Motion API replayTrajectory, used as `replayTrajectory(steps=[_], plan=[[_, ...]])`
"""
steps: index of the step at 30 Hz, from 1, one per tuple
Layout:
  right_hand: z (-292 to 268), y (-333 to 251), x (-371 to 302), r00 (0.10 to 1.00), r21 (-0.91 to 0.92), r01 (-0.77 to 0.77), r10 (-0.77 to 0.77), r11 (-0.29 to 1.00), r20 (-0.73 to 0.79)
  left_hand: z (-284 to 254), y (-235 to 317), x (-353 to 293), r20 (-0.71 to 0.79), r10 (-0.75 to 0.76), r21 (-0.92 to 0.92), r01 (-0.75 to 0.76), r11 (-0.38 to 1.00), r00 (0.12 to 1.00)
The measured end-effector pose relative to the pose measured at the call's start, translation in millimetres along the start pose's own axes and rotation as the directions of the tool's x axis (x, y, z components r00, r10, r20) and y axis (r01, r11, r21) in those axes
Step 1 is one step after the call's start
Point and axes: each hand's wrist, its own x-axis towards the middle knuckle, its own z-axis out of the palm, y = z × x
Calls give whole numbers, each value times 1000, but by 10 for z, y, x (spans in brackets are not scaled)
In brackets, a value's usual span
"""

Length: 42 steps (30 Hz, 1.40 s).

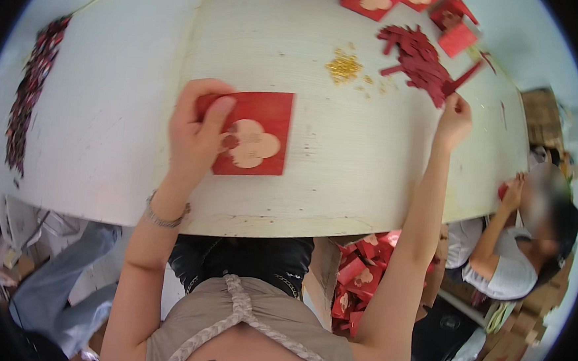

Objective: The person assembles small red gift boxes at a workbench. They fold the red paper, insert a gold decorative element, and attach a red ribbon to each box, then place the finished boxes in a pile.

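My left hand (196, 125) grips a flat red square box (257, 106) by its left side, thumb on top. A pale flower-shaped print covers part of the box's face. Over at the right, my right hand (454, 123) is closed, with the fingertips pinching a dark red ribbon strip (466, 77). That strip stands up at the near edge of a heap of dark red ribbon strips (416, 56). Left of the heap lies a small pile of gold-coloured pieces (343, 67), too small to make out singly.
Several red boxes (366, 0) line the table's far edge. A long row of dark, shiny small pieces (33, 92) lies at the far left. Below the table, a carton (323, 268) holds many red boxes (362, 277). Another person (505, 266) sits at the right.
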Motion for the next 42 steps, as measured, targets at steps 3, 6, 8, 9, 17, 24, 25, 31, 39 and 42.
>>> replayTrajectory(steps=[3, 6, 8, 9, 17, 24, 25, 31, 39, 42], plan=[[-390, -1278, -886, 907, 555, -200, -62, 808, 417, -70, -60, 74, 42, 186, 109, -189, 976, 982], [-571, -1979, -1566, 673, 800, -73, -562, 596, 480, -73, -51, 86, 52, 168, 40, -170, 985, 984], [-429, -2073, -1709, 727, 751, 105, -566, 652, 390, -76, -67, 92, 76, 188, 49, -192, 980, 979], [-413, -2090, -1730, 756, 744, 80, -527, 663, 388, -67, -72, 101, 72, 185, -14, -184, 983, 980], [-265, -1780, -1567, 806, 744, 8, -445, 668, 391, -23, -44, 8, 48, 206, 136, -211, 968, 977], [99, -617, -1031, 797, 135, 411, -427, 902, 426, -40, -55, 25, 33, 95, -11, -95, 995, 995], [104, -613, -1033, 803, 116, 378, -387, 919, 453, -31, -109, 57, 15, 142, 13, -142, 990, 990], [-547, -1539, -1387, 769, 544, 268, -516, 795, 377, -51, -27, 1, 23, 98, -27, -98, 995, 995], [-479, -1990, -1731, 668, 739, 356, -709, 572, 228, -11, -38, -28, 84, 122, -65, -117, 991, 989], [-497, -2018, -1775, 675, 736, 305, -682, 605, 281, -50, -71, -22, 112, 254, 3, -256, 967, 961]])
